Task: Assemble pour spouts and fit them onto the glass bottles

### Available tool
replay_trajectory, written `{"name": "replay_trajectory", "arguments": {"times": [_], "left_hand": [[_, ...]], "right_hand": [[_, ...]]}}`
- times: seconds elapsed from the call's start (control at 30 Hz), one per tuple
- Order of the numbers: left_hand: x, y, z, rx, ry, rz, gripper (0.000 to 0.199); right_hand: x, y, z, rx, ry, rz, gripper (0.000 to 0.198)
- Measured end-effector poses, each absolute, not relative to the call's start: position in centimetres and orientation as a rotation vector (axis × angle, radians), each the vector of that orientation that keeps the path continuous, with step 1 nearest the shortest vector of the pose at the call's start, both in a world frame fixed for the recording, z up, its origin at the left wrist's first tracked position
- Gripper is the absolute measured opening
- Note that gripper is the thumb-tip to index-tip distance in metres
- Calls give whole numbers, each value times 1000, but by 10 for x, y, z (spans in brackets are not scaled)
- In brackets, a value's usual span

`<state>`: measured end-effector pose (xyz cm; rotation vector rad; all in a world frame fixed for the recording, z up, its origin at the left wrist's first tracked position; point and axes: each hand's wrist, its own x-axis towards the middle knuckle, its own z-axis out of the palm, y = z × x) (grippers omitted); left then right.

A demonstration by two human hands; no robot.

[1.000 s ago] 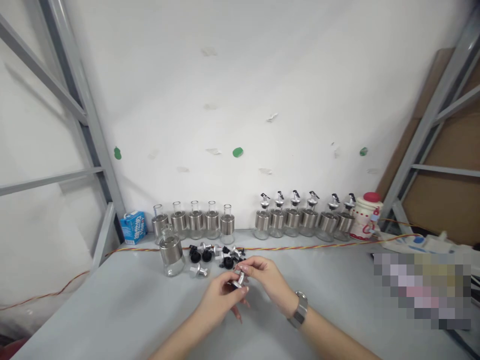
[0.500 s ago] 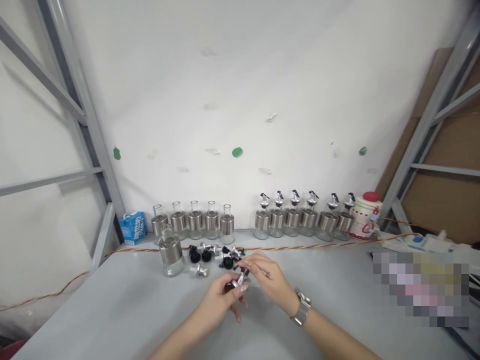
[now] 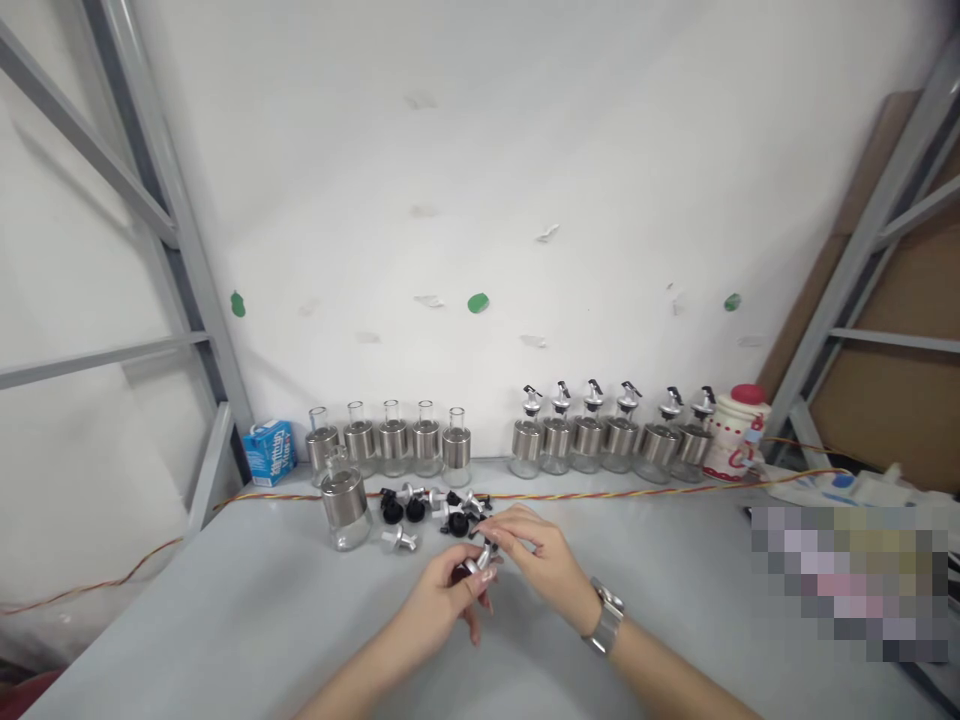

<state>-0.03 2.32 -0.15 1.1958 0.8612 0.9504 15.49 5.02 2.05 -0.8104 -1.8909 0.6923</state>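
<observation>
Between my two hands is a silver and black pourer spout (image 3: 486,556), tilted above the grey table (image 3: 247,600). My left hand (image 3: 448,588) is closed around its silver body. With bent fingers my right hand (image 3: 534,548) pinches the black upper end; its fingertips partly cover that end. Just beyond my hands lies a loose pile of similar pourer spouts (image 3: 459,522), with one single spout (image 3: 399,540) nearer to me. An uncapped glass bottle with a steel band (image 3: 345,505) stands upright left of the pile.
Along the wall stand several uncapped bottles (image 3: 393,440) on the left and several bottles topped with spouts (image 3: 589,437) on the right. A blue carton (image 3: 270,452), a red-lidded cup (image 3: 739,435) and a power strip (image 3: 870,488) flank them. A twisted wire (image 3: 570,495) crosses the table.
The whole view has shifted slightly. Both hands keep hold of the pourer spout in almost the same place, with only small finger movement.
</observation>
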Motion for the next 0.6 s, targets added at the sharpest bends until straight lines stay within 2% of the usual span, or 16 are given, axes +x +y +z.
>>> {"name": "replay_trajectory", "arguments": {"times": [0.17, 0.37, 0.6], "left_hand": [[-4, 26, -5, 1167, 838, 990, 38], [-4, 32, -4, 1139, 926, 1045, 43], [-10, 41, 0, 1060, 1097, 1179, 46]], "right_hand": [[152, 43, 23, -772, -1904, 696, 29], [146, 40, 18, -769, -1986, 643, 25], [151, 60, 1, -900, -1718, 740, 32]]}}
